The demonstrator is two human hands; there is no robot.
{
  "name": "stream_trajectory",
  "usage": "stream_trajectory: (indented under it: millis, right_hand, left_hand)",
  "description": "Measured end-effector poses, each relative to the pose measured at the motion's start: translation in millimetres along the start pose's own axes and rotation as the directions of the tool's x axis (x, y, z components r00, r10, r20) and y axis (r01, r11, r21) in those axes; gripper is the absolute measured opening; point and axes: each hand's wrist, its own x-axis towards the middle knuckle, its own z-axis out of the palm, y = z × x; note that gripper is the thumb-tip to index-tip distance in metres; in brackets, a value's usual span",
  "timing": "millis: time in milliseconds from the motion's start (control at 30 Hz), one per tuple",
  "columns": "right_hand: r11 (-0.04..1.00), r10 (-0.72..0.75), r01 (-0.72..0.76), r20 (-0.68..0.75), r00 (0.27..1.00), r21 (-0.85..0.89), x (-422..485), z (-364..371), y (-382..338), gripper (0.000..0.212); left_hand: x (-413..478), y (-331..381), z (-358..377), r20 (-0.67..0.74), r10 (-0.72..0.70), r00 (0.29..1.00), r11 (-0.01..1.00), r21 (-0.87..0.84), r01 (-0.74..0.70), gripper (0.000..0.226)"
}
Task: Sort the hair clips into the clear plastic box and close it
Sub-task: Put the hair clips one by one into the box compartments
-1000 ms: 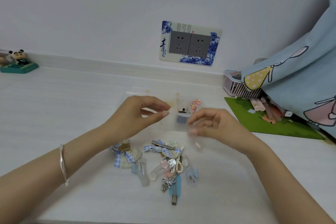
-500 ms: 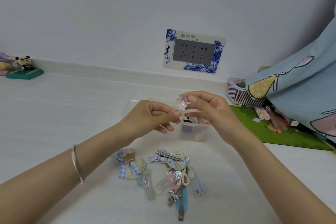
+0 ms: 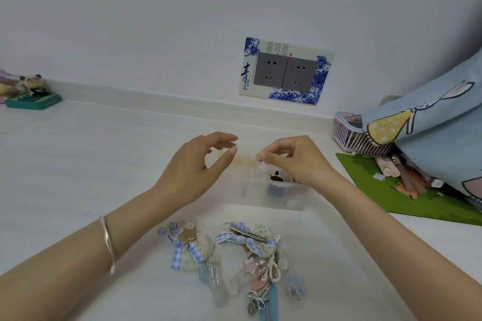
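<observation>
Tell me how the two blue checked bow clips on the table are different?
The left blue gingham lace bow clip lies face up, showing a tan star in its middle; the right blue gingham lace bow clip lies face down, showing its silver metal clasp. The left one sits on its own, while the right one touches the pile of small clips. Both have blue checked ribbon and cream lace.

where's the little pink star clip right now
In the head view, the pink star clip is pinched in the right hand, just above the clear plastic box.
</observation>
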Motion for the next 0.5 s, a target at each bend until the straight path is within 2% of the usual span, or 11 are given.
stream_trajectory:
  millis: [67,133,300,367,433,500]
  right_hand:
    - [0.983,-0.023,0.038,0.082,0.996,-0.179,2.2,7.2,4.8,0.009]
    - [0.938,-0.039,0.073,0.104,0.994,-0.339,5.9,11.4,7.0,0.009]
    - [0.874,-0.009,0.065,0.117,0.993,-0.481,12.5,11.8,0.9,0.011]
    - [0.877,-0.071,0.099,0.076,0.995,-0.470,5.2,7.7,-1.6,0.012]
    - [0.929,-0.147,0.152,0.041,0.988,-0.336,-12.3,0.7,-8.8,0.010]
    - [0.964,-0.189,0.209,0.129,0.973,-0.166,-37.5,-6.4,-18.5,0.007]
  left_hand:
    - [0.8,-4.2,-1.4,-0.015,0.000,1.000,1.000,0.003,0.001,0.036]
    - [1.0,-5.2,-2.7,-0.034,0.001,0.999,1.000,-0.007,-0.001,0.034]
    - [-1.3,-3.1,-3.3,0.002,0.027,1.000,1.000,0.012,-0.027,0.025]
    - [-3.6,-3.2,-3.3,0.092,0.034,0.995,0.998,0.050,-0.038,0.023]
    - [-5.9,-4.4,-4.5,0.180,0.037,0.983,0.996,0.077,-0.051,0.023]
    - [-7.2,-5.6,-6.7,0.214,0.049,0.976,0.993,0.094,-0.070,0.025]
